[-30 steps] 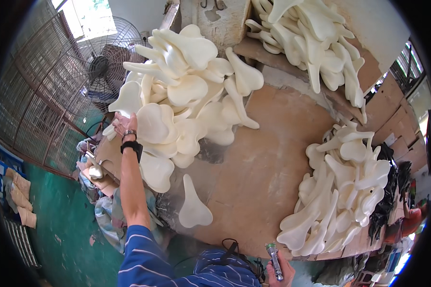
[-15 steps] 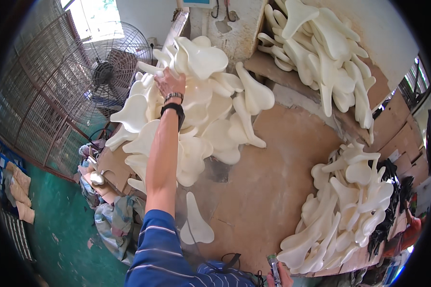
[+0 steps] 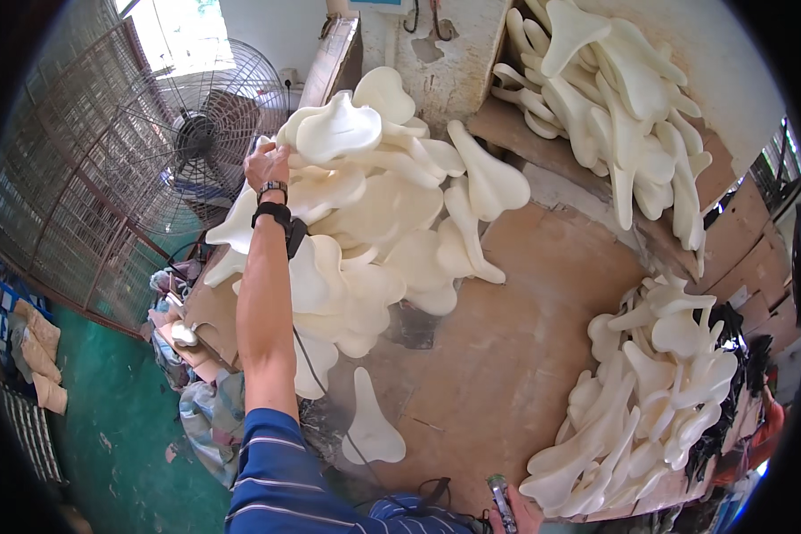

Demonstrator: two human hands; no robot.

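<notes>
Head view: our left hand (image 3: 267, 166) grips a cream foam saddle (image 3: 338, 129) atop the big pile (image 3: 374, 231); right hand (image 3: 521, 514), barely visible, fingers indiscernible. Most remain stacked.

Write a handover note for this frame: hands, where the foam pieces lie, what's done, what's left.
Left hand reaches onto the top of the big pile of cream saddle-shaped foam pieces; grip unclear.
Right hand at the lower edge holds a small tool.
One piece lies alone on the table.
More piles: right and top shelf.
Done: nothing to tell by. Left: big pile still high.
</notes>
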